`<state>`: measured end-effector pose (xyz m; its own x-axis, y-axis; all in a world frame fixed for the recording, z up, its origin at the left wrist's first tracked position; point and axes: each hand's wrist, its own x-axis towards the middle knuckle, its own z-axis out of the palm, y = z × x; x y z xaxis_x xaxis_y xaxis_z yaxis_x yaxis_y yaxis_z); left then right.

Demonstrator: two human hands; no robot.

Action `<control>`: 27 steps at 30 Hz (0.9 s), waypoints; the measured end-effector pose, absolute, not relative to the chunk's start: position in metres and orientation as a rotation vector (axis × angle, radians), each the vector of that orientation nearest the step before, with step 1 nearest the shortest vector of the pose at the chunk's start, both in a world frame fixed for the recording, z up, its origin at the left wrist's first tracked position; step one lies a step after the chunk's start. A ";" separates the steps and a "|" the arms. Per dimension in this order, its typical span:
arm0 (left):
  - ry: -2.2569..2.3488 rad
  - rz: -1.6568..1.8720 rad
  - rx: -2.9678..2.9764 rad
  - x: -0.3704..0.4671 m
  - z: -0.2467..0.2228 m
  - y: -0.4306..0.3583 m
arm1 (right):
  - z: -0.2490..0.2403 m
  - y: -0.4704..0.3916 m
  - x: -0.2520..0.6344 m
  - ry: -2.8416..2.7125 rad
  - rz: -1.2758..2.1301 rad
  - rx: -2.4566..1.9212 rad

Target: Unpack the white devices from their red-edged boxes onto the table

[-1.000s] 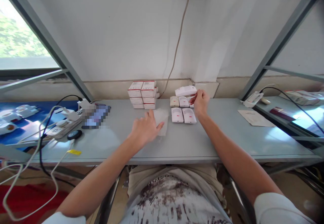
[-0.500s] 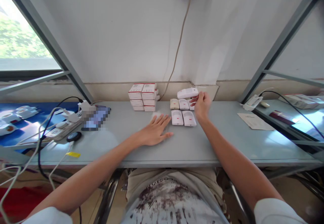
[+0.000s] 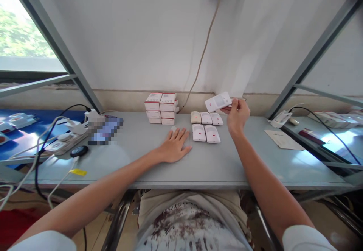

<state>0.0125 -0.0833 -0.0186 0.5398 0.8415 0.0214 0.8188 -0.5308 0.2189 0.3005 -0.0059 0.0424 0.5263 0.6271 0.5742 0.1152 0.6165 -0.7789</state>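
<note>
My right hand (image 3: 238,116) pinches the end of a white motion sensor (image 3: 218,102) and holds it raised and tilted above the table. Its front, with a window and a small red mark, faces me. Below it, similar sensors lie in two rows: a cream one (image 3: 195,117) and two white ones behind, two white ones (image 3: 199,133) in front. To their left, my left hand (image 3: 173,147) rests flat on the tabletop, fingers spread. A small pale piece (image 3: 173,128) shows at its fingertips, too unclear to name.
Stacked white-and-red boxes (image 3: 160,107) stand against the wall. On the left lie a phone (image 3: 106,131), a power strip (image 3: 61,144) with cables and a black round device (image 3: 79,151). A paper sheet (image 3: 283,139) and a white adapter (image 3: 280,119) lie to the right.
My right hand has moved to the right with the motion sensor, turning its front more towards me. The sensor behind it on the table shows more fully. My left hand stays flat.
</note>
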 end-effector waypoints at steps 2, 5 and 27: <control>1.424 0.196 2.611 0.016 -0.026 -0.085 | 0.044 -0.003 0.307 -0.966 0.429 -0.871; 1.421 0.247 2.631 0.017 -0.033 -0.085 | 0.044 -0.001 0.322 -0.920 0.623 -0.866; 1.436 0.218 2.631 0.014 -0.032 -0.084 | 0.017 -0.010 0.397 -1.310 1.212 -1.687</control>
